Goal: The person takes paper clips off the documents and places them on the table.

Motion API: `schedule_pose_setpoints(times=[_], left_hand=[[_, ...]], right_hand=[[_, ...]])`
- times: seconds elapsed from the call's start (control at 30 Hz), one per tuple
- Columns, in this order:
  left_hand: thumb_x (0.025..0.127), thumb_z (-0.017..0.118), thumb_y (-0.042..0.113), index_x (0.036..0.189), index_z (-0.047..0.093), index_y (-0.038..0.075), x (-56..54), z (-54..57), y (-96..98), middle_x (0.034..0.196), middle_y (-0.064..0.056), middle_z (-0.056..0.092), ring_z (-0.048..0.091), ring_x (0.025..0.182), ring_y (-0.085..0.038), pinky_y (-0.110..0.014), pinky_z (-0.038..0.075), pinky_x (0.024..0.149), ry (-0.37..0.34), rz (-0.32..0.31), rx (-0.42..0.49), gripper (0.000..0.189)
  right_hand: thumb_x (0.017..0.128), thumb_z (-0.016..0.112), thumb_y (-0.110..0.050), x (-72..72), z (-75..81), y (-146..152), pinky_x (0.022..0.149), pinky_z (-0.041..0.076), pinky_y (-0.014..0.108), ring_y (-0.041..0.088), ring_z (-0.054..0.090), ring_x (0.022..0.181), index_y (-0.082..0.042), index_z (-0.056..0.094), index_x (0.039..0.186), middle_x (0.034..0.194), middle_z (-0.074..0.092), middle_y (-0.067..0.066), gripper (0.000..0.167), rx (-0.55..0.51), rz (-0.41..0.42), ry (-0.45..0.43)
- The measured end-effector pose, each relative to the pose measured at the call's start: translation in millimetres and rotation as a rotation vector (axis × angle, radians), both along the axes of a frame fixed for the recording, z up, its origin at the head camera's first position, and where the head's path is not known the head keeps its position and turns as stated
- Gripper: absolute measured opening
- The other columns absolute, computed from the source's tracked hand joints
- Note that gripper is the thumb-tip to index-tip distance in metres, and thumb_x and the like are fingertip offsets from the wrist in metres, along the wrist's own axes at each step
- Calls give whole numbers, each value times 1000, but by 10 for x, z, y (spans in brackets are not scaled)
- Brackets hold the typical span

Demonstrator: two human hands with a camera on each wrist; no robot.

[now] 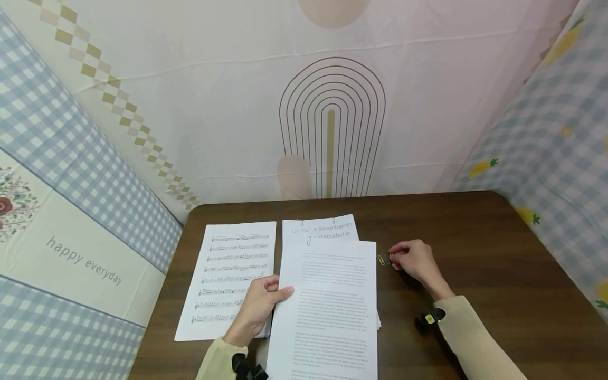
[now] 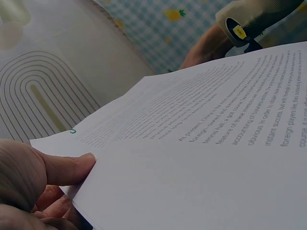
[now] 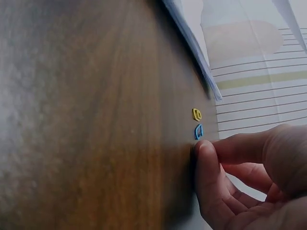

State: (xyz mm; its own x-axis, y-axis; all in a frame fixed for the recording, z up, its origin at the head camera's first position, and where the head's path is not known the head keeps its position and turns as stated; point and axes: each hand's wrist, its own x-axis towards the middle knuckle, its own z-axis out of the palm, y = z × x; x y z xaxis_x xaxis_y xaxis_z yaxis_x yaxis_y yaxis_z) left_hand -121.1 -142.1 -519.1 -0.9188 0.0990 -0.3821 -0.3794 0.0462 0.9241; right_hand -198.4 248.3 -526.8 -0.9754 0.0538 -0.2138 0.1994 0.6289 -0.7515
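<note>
My left hand (image 1: 258, 301) grips the left edge of a stack of printed sheets (image 1: 332, 316), thumb on top and fingers underneath. A green paper clip (image 2: 73, 131) sits on the top edge of this stack. On the table to the right, my right hand (image 1: 417, 259) pinches thumb and forefinger together over a small paper clip, mostly hidden by the fingertips. Beside those fingertips lie a blue paper clip (image 3: 198, 132) and, just past it, a yellow paper clip (image 3: 196, 114).
Under the held stack lies another paper with large print (image 1: 320, 228), clips on its top edge. Sheet music (image 1: 233, 274) lies to the left. The brown table (image 1: 480, 264) meets a hanging cloth (image 1: 228, 132) at the back, with checked cloth (image 1: 537, 137) on the right.
</note>
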Motion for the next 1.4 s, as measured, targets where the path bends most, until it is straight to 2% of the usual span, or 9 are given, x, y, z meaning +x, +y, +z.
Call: schedule_pose_setpoints(times=[0.2,0.53,0.77,0.93,1.2,1.4], left_hand=[[98,76,4,134,66,-11,-5,-5,-4,104,-14,83,81,86,-17,-29,67,75,0,-1,-6,40],[99,76,4,133,67,-11,-2,-20,-10,105,-14,84,81,87,-17,-29,67,76,-4,-13,2,39],[99,76,4,131,68,-11,-1,-16,-10,105,-15,84,82,86,-18,-29,67,76,-6,-16,18,36],[99,76,4,130,68,-11,3,-14,-7,105,-14,84,82,86,-18,-29,67,76,-9,-16,20,36],[99,75,4,132,67,-13,16,-4,-2,105,-15,84,82,86,-18,-30,67,76,-4,-21,26,38],[100,75,4,134,65,-13,14,-13,9,106,-15,84,82,87,-18,-31,68,76,-5,-17,25,40]], right_hand=[[101,72,-3,-16,3,-8,61,61,26,12,70,68,7,78,111,95,79,20,15,-2,-16,-21],[100,72,-2,-1,-51,-13,60,60,24,11,70,67,7,78,108,91,79,17,13,-27,-33,1],[101,72,-3,2,-70,-12,61,61,24,12,70,68,6,78,109,92,79,17,13,-17,-52,-28],[101,73,-5,0,-90,-12,61,60,23,11,70,67,5,78,109,90,79,15,14,-15,-63,-12],[104,74,-14,47,-109,11,64,62,23,13,73,70,6,75,119,96,78,17,24,-42,-87,25],[107,73,-21,76,-67,27,67,64,23,13,75,73,3,74,124,99,78,17,30,-94,-105,60]])
